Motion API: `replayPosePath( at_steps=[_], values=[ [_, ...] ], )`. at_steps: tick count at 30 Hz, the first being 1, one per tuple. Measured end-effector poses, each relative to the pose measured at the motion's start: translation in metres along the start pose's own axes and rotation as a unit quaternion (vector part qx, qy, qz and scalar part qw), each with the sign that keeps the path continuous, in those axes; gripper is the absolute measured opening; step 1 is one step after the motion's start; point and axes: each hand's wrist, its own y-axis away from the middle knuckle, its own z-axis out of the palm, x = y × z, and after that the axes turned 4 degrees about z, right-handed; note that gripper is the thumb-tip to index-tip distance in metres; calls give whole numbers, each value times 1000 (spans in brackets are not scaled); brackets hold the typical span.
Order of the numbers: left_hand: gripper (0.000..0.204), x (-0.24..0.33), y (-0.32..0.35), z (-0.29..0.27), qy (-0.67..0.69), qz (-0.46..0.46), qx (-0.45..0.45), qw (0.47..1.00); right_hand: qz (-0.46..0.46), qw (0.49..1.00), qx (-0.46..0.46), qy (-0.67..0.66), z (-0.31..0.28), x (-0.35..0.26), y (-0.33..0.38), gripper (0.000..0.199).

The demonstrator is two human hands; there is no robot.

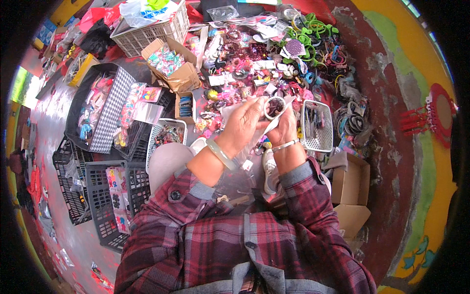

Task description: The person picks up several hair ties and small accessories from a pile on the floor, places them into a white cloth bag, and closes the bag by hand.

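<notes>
In front of me my left hand (pixel 245 120) is closed, with its thumb and fingers at the edge of a small round white-rimmed thing (pixel 274 107) that has dark reddish stuff inside. I cannot tell whether it is a little cup or a ring-shaped piece. My right hand (pixel 285 128) is curled close against it from the other side, with a white sheet (pixel 272 126), paper or thin cloth, between fingers and palm. Both hands hover above a heap of small hair accessories (pixel 242 73). Part of each hand's fingers is hidden behind what they hold.
Baskets flank my hands: a white one (pixel 304 142) at right, another (pixel 184 122) at left. Farther left are black crates (pixel 93 196) and a houndstooth-patterned box (pixel 105 130). Cardboard boxes (pixel 188 81) stand beyond; an open carton (pixel 360 181) lies right, near a painted wall (pixel 423 49).
</notes>
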Motion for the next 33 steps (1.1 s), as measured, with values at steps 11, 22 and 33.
replayPosePath(
  at_steps=[11,22,33],
  values=[
    [58,0,-5,-4,-358,219,49,907,-15,994,-87,-63,58,0,11,52],
    [30,17,-2,5,-457,308,34,834,-19,997,-57,-38,58,0,14,47],
    [51,2,6,18,-423,303,-11,854,-79,996,-46,-3,72,-7,21,54]
  ],
)
